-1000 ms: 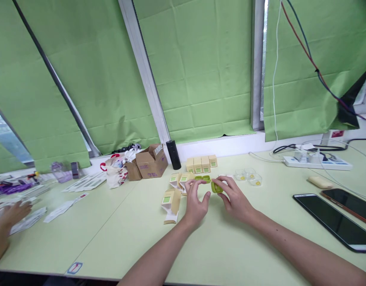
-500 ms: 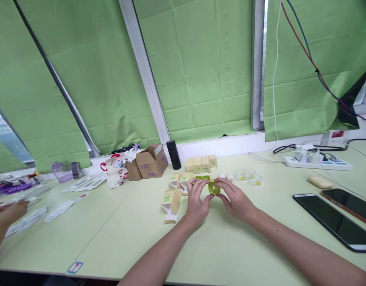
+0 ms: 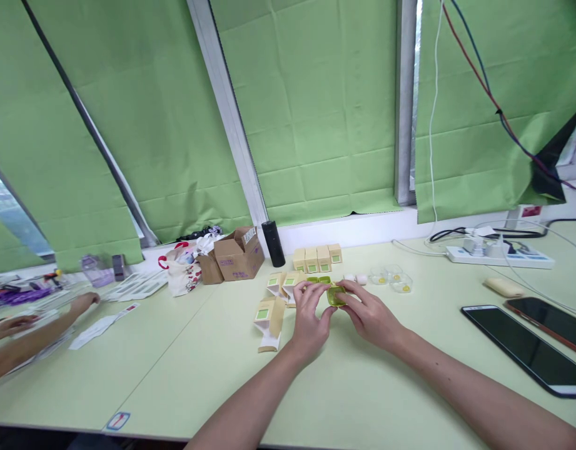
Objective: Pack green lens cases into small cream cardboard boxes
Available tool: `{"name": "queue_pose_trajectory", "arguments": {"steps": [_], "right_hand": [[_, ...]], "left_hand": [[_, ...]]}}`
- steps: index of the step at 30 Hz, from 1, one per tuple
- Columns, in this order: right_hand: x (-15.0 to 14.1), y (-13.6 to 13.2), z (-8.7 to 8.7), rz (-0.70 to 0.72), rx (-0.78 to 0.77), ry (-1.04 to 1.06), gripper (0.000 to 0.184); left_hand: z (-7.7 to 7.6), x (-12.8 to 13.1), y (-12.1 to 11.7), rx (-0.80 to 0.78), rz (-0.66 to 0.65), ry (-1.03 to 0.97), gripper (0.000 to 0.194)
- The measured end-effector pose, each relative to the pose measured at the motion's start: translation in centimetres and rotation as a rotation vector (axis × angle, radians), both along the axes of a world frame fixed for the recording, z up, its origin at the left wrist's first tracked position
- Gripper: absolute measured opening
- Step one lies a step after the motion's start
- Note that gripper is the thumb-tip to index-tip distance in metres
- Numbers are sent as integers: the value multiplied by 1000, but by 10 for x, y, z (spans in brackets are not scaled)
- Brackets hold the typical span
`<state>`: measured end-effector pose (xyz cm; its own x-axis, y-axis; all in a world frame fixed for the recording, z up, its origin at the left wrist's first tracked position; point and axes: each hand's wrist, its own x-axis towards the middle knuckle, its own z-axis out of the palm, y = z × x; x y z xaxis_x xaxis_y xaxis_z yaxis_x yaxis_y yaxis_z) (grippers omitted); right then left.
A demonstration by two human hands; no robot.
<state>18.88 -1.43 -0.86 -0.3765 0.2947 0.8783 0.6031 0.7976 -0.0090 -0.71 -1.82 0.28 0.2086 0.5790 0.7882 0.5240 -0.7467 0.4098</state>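
Between my hands, above the table, is a small square green case (image 3: 334,296), its hollow side facing me. My left hand (image 3: 312,312) pinches its left side between thumb and fingers. My right hand (image 3: 369,312) is closed at its right side, a fingertip reaching into the hollow. Whether something small lies under that fingertip cannot be made out. Behind my left hand lie more green cases (image 3: 324,280), partly hidden. Opened cream cartons with green windows (image 3: 269,315) lie to the left of that hand. Beyond are small white-pink pieces (image 3: 361,279) and clear plastic cups with yellow spots (image 3: 403,285).
Upright cream cartons (image 3: 311,261) stand at the back near a black cylinder (image 3: 273,244) and a cardboard box (image 3: 239,255). Phones (image 3: 526,347) and a power strip (image 3: 498,255) are on the right. At far left, a co-worker's arms (image 3: 44,337) reach over white sheets.
My right fingertip has moved from the edge of the green case into its hollow; my left hand keeps its place. At far left, the co-worker's arm has stretched forward across the table.
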Motion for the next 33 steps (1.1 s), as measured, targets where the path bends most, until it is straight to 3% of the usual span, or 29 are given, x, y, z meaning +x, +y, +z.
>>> {"name": "queue_pose_trajectory", "arguments": {"steps": [19,33], "right_hand": [[-2,0,-2,49,-37,32,43],[-1,0,-3,70,-32,58,35]], "left_hand": [[-2,-1,0,33,5,41,39],[1,-1,-1,50,9,32,38]]}}
